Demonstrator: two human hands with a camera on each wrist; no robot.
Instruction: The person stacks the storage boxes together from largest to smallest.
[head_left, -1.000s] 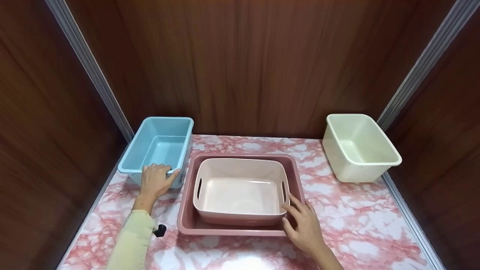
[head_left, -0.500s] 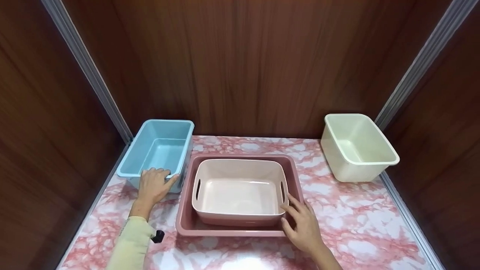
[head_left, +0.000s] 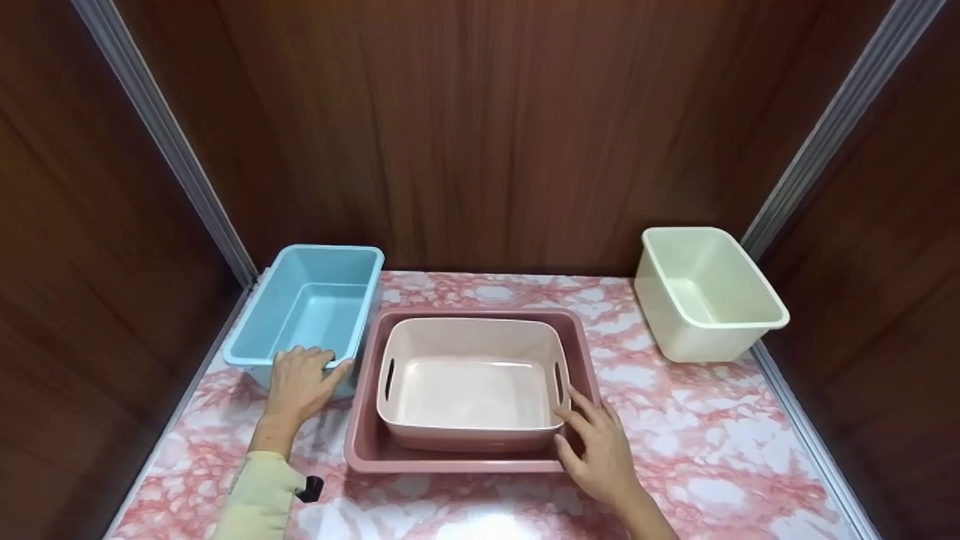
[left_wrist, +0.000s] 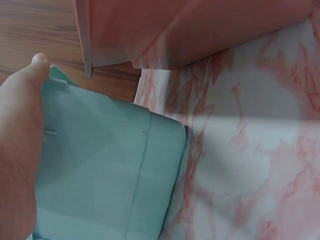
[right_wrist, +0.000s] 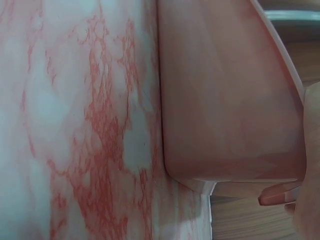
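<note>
My left hand (head_left: 302, 382) hooks its fingers over the near rim of a light blue plastic bin (head_left: 259, 300) at the left; in the left wrist view the bin's end wall (left_wrist: 100, 155) stands low over the marbled surface. Centred in the head view is a dusty pink basin (head_left: 420, 466), and inside it sits a smaller pale pink basin (head_left: 480, 336) with a slot handle at each end. My right hand (head_left: 600, 450) lies over the right near corner of the dusty pink basin, its spread fingers at the pale basin's right end. Both basins look bare inside.
A cream bin (head_left: 697, 345) stands at the back right. Pink-and-white marbled table covering (head_left: 697, 442) spreads beneath everything. Brown wood-grain panels (head_left: 480, 135) with grey metal posts (head_left: 172, 150) enclose the back and sides.
The blue bin has slid nearer to me, with my left hand drawing back on its rim. My right hand keeps its place at the basins. The head view has shifted slightly.
</note>
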